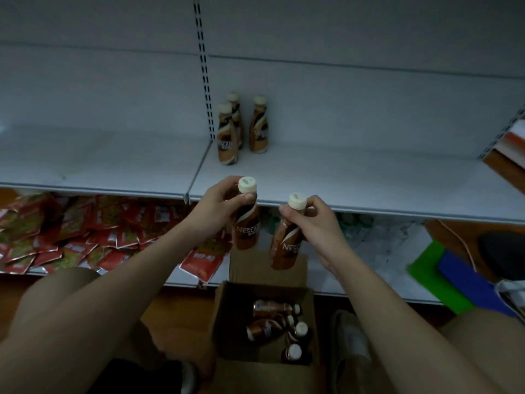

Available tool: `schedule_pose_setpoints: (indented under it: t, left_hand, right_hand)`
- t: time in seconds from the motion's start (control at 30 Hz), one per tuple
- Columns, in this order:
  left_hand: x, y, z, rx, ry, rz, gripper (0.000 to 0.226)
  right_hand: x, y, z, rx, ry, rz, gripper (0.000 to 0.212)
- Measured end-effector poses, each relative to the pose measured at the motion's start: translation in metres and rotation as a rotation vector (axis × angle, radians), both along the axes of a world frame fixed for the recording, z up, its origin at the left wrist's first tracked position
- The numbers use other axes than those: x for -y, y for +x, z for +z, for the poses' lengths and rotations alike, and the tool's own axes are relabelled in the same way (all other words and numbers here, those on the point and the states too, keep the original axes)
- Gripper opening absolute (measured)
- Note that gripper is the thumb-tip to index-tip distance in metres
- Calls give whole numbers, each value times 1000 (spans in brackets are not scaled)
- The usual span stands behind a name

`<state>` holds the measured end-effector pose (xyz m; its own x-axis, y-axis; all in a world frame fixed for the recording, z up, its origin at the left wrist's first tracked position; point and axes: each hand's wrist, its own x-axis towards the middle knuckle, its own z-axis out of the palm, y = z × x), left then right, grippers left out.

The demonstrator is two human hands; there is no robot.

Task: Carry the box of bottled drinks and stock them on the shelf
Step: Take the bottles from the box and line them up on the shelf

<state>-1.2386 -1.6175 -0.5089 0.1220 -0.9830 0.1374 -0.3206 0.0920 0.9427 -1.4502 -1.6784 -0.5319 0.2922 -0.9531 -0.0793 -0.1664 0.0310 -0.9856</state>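
Observation:
My left hand (pixel 218 203) grips a brown coffee bottle (pixel 247 223) with a cream cap by its neck, just in front of the white shelf's edge (pixel 369 210). My right hand (pixel 315 223) holds a second such bottle (pixel 285 245) by its neck, slightly lower and to the right. Three matching bottles (pixel 228 135) stand upright at the back of the shelf, beside the slotted upright. Below my hands an open cardboard box (pixel 224 317) sits on the floor with several bottles (pixel 267 327) in it, some lying down and some upright.
Red snack packets (pixel 71 231) are piled on the lower shelf at left. A green and a blue flat item (pixel 466 277) lean at the lower right. Stacked goods (pixel 514 140) sit at the right edge. My knees frame the box on both sides.

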Motion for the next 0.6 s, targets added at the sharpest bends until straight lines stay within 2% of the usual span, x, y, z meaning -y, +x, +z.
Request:
schedule_pose_setpoints:
  t: [0.23,0.4,0.6]
  left_hand:
    - [41,9,60,343,-42,-6,21]
    - [75,14,85,614,-29,-35,28]
    - [120,20,96,820,-63,-21,28]
  right_hand:
    - [40,2,67,-154,-170,-37,47]
    - [74,8,108,-359,-339,-33,43]
    - [111,24,122,-494,-431,-64,34]
